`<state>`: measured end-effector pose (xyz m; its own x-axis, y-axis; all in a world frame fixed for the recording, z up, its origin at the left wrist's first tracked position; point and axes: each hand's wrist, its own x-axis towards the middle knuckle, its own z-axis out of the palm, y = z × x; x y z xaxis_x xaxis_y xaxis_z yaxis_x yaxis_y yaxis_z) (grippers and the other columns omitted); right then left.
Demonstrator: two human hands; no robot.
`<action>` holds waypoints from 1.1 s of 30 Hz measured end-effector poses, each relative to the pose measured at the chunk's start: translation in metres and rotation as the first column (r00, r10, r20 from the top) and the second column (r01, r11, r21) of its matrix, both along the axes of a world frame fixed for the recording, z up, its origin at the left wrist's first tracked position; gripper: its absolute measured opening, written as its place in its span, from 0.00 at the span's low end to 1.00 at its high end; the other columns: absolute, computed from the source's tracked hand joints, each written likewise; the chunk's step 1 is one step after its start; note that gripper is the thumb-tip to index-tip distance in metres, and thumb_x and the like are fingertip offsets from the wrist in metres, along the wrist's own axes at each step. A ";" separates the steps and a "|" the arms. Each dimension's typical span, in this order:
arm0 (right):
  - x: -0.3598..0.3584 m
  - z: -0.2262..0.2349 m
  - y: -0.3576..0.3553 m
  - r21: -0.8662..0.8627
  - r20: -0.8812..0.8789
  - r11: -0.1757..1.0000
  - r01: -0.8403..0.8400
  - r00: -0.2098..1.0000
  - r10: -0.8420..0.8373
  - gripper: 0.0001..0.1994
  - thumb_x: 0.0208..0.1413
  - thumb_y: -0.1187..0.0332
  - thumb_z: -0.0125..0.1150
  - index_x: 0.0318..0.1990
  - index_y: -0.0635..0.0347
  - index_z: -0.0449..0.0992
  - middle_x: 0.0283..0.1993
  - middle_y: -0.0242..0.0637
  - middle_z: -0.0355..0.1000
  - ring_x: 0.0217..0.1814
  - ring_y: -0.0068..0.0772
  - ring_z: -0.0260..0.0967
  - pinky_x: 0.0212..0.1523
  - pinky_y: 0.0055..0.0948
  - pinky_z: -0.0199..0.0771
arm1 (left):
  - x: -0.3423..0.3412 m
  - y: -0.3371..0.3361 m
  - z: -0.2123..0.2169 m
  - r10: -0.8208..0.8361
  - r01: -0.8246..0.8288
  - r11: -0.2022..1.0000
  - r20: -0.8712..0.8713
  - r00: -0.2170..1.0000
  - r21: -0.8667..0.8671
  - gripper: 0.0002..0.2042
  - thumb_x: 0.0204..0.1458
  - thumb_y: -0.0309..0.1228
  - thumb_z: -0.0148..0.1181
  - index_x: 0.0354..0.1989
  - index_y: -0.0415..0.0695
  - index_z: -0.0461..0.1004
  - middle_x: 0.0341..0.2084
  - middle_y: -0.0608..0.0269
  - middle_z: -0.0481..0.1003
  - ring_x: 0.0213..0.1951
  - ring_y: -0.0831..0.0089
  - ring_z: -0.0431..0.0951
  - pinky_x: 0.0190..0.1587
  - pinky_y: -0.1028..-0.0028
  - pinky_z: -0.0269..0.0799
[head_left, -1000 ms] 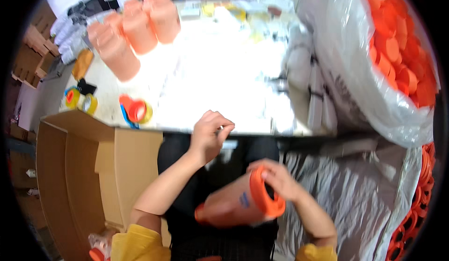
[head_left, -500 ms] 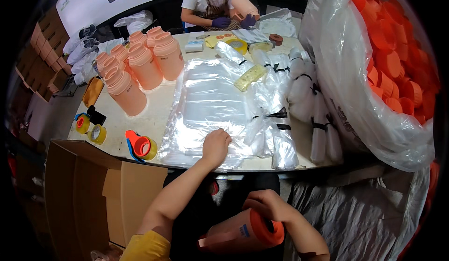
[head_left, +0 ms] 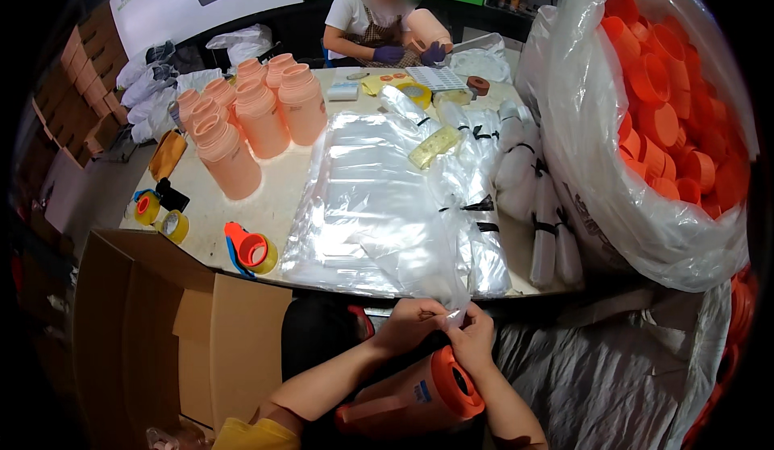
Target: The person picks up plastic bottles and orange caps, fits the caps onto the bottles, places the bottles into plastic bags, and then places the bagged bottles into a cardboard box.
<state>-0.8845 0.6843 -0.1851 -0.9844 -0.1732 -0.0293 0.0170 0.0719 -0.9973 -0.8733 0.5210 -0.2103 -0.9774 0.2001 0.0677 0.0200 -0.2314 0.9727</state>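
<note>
My left hand [head_left: 409, 324] and my right hand [head_left: 474, 335] meet at the table's front edge, both pinching the corner of a clear plastic bag [head_left: 454, 289]. The bag trails back onto a flat stack of similar clear bags [head_left: 355, 184] on the table. Below my hands, a peach-coloured jug [head_left: 403, 397] with a handle and an orange-red rim lies tilted on my lap, under my right wrist. Neither hand grips the jug.
Several peach bottles [head_left: 230, 160] stand at the table's left, near a tape dispenser [head_left: 256, 252]. Tied bundles of plastic bags [head_left: 516, 152] lie right of the stack. A large sack [head_left: 580, 127] holds orange caps [head_left: 657, 123]. An open cardboard box [head_left: 250, 345] stands at lower left. Opposite sits a co-worker [head_left: 371, 27] with gloved hands.
My left hand has come off the bag stack toward me, drawing a bag's corner over the edge. My right hand has left the jug's rim and joined it at the bag.
</note>
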 end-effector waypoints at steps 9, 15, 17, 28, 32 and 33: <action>0.006 -0.003 0.012 0.084 -0.235 0.994 -0.075 0.967 0.093 0.04 0.60 0.75 0.64 0.38 0.67 0.81 0.30 0.33 0.75 0.30 0.20 0.68 0.33 0.23 0.68 | 0.015 -0.012 0.014 0.052 -0.082 0.989 0.233 0.971 0.122 0.12 0.62 0.31 0.60 0.38 0.32 0.81 0.31 0.61 0.81 0.36 0.78 0.79 0.41 0.78 0.75; 0.008 0.003 0.017 0.130 -0.268 0.990 -0.059 0.959 0.092 0.04 0.61 0.75 0.63 0.38 0.68 0.80 0.31 0.37 0.77 0.31 0.23 0.70 0.33 0.24 0.69 | 0.017 -0.006 0.008 0.071 -0.102 0.982 0.190 0.979 0.158 0.12 0.62 0.31 0.60 0.40 0.31 0.81 0.33 0.60 0.82 0.37 0.77 0.79 0.44 0.77 0.74; 0.008 0.001 0.019 0.140 -0.267 0.989 -0.052 0.960 0.088 0.04 0.62 0.75 0.62 0.37 0.68 0.80 0.31 0.37 0.77 0.31 0.22 0.70 0.34 0.24 0.69 | 0.018 -0.005 0.004 0.073 -0.100 0.986 0.190 0.979 0.136 0.12 0.62 0.30 0.59 0.40 0.31 0.81 0.34 0.60 0.82 0.38 0.77 0.79 0.44 0.77 0.74; 0.001 -0.017 0.025 -0.114 -0.036 0.975 0.191 0.980 -0.196 0.03 0.61 0.77 0.62 0.41 0.64 0.75 0.33 0.29 0.75 0.33 0.17 0.69 0.39 0.19 0.72 | 0.023 -0.005 0.010 0.063 -0.134 0.962 0.283 0.957 0.237 0.13 0.65 0.30 0.55 0.41 0.31 0.80 0.38 0.55 0.82 0.40 0.73 0.80 0.49 0.73 0.74; 0.006 -0.013 0.024 -0.253 -0.003 0.967 0.017 1.000 -0.019 0.07 0.56 0.79 0.67 0.40 0.62 0.77 0.31 0.22 0.71 0.34 0.12 0.66 0.38 0.16 0.68 | 0.024 -0.005 0.013 0.046 -0.110 0.969 0.279 0.959 0.221 0.13 0.66 0.31 0.55 0.41 0.32 0.80 0.37 0.57 0.82 0.41 0.74 0.81 0.49 0.73 0.75; 0.007 -0.005 0.021 -0.177 -0.034 0.984 -0.026 0.999 0.020 0.07 0.55 0.79 0.68 0.40 0.62 0.78 0.32 0.22 0.72 0.34 0.12 0.66 0.38 0.16 0.68 | 0.024 -0.006 0.013 0.049 -0.103 0.978 0.279 0.959 0.182 0.13 0.66 0.31 0.55 0.41 0.32 0.80 0.37 0.58 0.83 0.41 0.74 0.81 0.49 0.73 0.75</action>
